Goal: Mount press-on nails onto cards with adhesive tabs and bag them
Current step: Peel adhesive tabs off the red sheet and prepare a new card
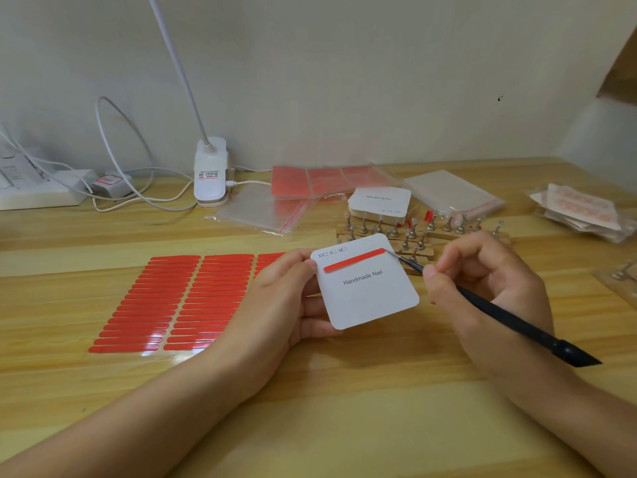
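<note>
A person sits at a wooden tabletop (310,391), mounting an adhesive strip on a small white card (368,294) printed "Handmade Nail".

The left hand (286,298) holds the card just above the tabletop: its fingers (319,326) curl under the card's left edge and the thumb rests at the upper left corner. The right hand (482,288) pinches a thin black pointed tool (499,313), fingers closed around the shaft like a pen. The tip meets the right end of a red adhesive strip (354,259) lying on the card above the printed words.

The strip's long axis runs across the card, left to right, rising slightly toward the tool tip. The card is tilted the same way, its top edge away from the person.

This looks like the step of setting or peeling the strip's red liner. The next move probably calls for a fine lift at the strip's right end while the left fingers keep the card steady.

Beyond the right fingers stands a wooden rack of nail stands (406,232). Left of the left fingers lies a sheet of red strips (165,301).
</note>
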Available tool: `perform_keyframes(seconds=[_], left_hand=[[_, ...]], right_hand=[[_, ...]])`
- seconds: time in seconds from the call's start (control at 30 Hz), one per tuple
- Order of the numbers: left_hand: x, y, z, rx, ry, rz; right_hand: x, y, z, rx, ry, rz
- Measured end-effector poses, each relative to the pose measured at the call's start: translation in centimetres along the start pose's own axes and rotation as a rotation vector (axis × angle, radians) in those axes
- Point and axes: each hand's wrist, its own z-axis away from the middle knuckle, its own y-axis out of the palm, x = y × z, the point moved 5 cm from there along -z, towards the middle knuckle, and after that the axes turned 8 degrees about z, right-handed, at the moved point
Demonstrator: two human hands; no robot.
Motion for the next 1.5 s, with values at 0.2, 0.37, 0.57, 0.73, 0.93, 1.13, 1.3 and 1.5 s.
perform_keyframes(seconds=[0.2, 0.37, 0.57, 0.73, 0.93, 1.13, 1.3, 1.5], left_hand=[[-0.1, -0.1, 0.0, -0.017, 0.003, 0.037], [-0.1, -0.1, 0.0, -0.022, 0.008, 0.057], [-0.2, -0.1, 0.0, -0.029, 0.011, 0.049], [-0.1, -0.1, 0.1, -0.032, 0.011, 0.013], [0.1, 0.2, 0.5, 0.027, 0.051, -0.13], [0.1, 1.1, 1.1, 0.101, 0.095, -0.28], [-0.3, 1.6, 1.4, 0.126, 0.099, -0.271], [-0.4, 1.8, 1.3, 0.002, 0.179, -0.447]], right_hand=[[0.8, 0.0, -0.2, 0.042, -0.192, 0.193], [1.0, -0.2, -0.4, 0.066, -0.309, 0.365], [0.7, -0.3, -0.6, 0.029, -0.248, 0.335], [-0.4, -0.9, -1.1, -0.063, -0.06, 0.073], [-0.4, 0.1, -1.0, -0.015, -0.013, -0.014], [-0.4, 1.0, -1.1, 0.073, -0.012, 0.004], [-0.6, 1.1, -1.1, 0.115, -0.035, -0.003], [-0.1, 1.5, -0.7, 0.163, -0.09, 0.024]])
